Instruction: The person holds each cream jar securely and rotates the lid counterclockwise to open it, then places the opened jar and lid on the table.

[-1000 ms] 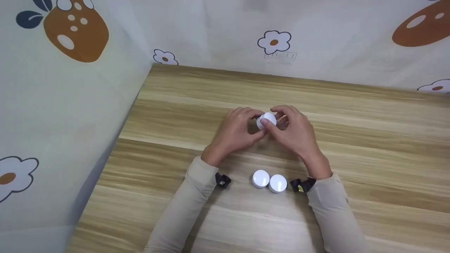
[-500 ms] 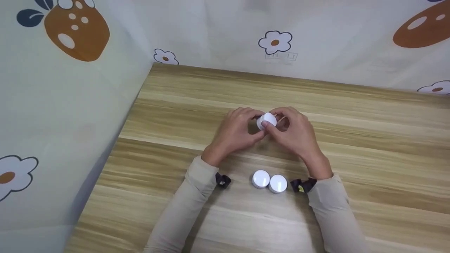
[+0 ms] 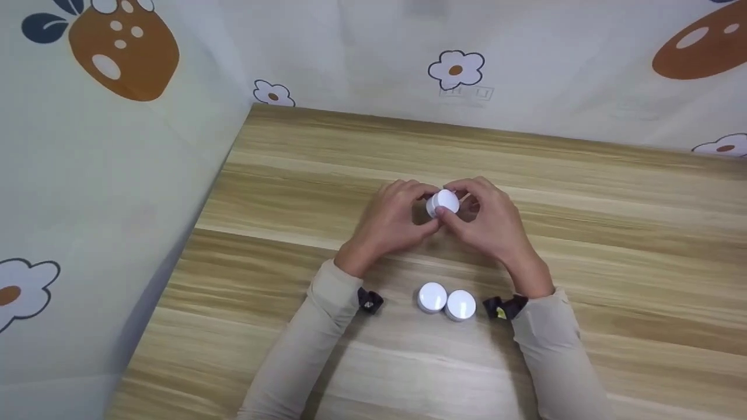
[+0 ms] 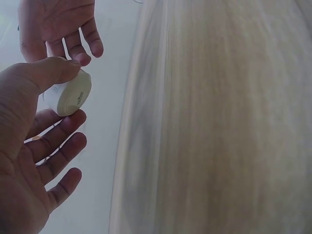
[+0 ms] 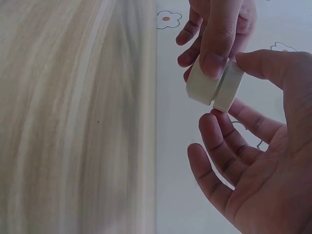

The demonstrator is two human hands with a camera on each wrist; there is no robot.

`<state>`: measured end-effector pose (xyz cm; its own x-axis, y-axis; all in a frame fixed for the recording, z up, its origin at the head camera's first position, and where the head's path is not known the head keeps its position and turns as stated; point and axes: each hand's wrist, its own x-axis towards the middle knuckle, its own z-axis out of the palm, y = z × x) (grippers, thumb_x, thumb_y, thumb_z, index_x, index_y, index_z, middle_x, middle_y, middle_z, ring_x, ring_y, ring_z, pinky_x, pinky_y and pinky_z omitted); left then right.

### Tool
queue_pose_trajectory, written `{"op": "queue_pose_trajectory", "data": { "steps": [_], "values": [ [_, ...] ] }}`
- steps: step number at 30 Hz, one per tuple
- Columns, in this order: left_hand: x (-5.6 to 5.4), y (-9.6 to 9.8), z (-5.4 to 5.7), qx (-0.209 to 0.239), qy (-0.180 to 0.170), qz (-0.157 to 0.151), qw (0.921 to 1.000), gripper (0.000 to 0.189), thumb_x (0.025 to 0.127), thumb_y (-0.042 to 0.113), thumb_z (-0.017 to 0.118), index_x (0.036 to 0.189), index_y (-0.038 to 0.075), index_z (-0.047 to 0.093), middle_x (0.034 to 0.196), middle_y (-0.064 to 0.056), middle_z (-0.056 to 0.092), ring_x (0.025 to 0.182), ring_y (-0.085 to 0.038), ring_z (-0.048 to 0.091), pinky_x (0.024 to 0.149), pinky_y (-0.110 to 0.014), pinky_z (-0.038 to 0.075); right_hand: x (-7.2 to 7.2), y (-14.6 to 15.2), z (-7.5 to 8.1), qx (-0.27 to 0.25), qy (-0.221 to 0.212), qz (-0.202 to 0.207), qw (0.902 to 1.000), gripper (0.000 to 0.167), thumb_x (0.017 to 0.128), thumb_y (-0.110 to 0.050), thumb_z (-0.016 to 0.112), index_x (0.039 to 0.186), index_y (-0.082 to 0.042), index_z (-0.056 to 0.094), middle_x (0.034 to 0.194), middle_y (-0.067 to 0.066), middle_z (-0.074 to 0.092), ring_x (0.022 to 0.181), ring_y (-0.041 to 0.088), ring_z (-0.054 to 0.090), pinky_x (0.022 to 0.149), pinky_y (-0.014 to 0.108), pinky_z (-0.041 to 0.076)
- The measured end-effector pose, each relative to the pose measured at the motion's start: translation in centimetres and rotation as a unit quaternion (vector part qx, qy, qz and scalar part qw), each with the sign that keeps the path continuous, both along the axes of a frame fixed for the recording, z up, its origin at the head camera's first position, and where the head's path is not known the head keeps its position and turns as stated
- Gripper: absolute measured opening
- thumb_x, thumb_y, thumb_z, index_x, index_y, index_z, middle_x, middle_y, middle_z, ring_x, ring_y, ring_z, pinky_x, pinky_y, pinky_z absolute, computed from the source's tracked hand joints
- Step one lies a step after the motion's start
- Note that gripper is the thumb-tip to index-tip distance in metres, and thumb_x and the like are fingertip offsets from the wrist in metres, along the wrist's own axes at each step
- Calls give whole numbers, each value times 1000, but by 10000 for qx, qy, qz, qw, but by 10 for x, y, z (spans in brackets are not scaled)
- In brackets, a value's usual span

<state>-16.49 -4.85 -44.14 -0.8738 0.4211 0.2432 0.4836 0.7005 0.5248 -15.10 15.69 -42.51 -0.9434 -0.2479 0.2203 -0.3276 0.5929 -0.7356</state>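
Held up above the table between both hands is a small white round jar, tilted with its flat lid toward the right. In the right wrist view a narrow gap runs between the jar's body and its lid. My left hand pinches the body between thumb and fingers; in the left wrist view small print shows on the jar's base. The thumb and index finger of my right hand pinch the lid's edge, while its other fingers are loosely bent. What the jar contains is hidden.
Two more white round jars stand side by side on the wood-grain table, between the forearms. A black wrist camera sits at the left cuff, another at the right. Patterned cloth borders the table's back and left.
My right thumb has slid slightly down the lid's face to its lower edge, and the right index finger has come in to its top. The left hand and the two standing jars stay put.
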Motion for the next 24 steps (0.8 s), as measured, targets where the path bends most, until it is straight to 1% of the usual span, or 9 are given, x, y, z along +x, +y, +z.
{"op": "queue_pose_trajectory", "data": {
  "steps": [6,8,12,16,20,24],
  "values": [
    [0,0,0,12,-2,-4,10000,47,93,46,78,130,18,73,125,2,74,115,-19,64,102,-40,48,-2,-1,0,35,-170,-261,9995,44,92,-30,83,126,-4,71,107,11,71,93,27,73,84,44,58],
    [0,-1,0,13,-11,19,10000,47,93,48,77,129,19,73,124,2,74,114,-19,64,101,-40,48,-3,-1,0,88,-210,-375,9990,44,92,-34,83,124,-5,71,106,10,72,92,26,73,83,42,56],
    [0,-1,0,59,-10,25,10000,47,93,48,77,129,19,73,124,3,74,114,-18,64,100,-40,48,-2,0,0,150,-228,-520,9983,39,92,-38,83,115,-8,73,101,7,72,87,23,70,79,39,52],
    [0,0,0,64,-18,8,10000,47,92,47,78,130,18,73,125,3,74,116,-18,64,103,-40,48,-2,0,-1,94,-167,-478,9987,35,92,-36,84,111,-8,75,100,7,72,85,22,68,77,37,51],
    [0,0,0,58,-46,-1,10000,46,92,45,79,129,19,74,124,4,74,115,-17,64,102,-39,48,-2,-1,-2,39,-127,-356,9993,32,92,-30,84,112,-7,75,101,7,71,84,21,66,77,36,51],
    [0,-1,-1,142,-27,-49,9999,44,93,43,79,128,18,74,123,3,75,115,-18,65,102,-40,48,-1,-2,-1,19,-98,-277,9996,30,92,-25,83,113,-6,76,103,8,70,84,20,68,78,35,52]
  ]
}}
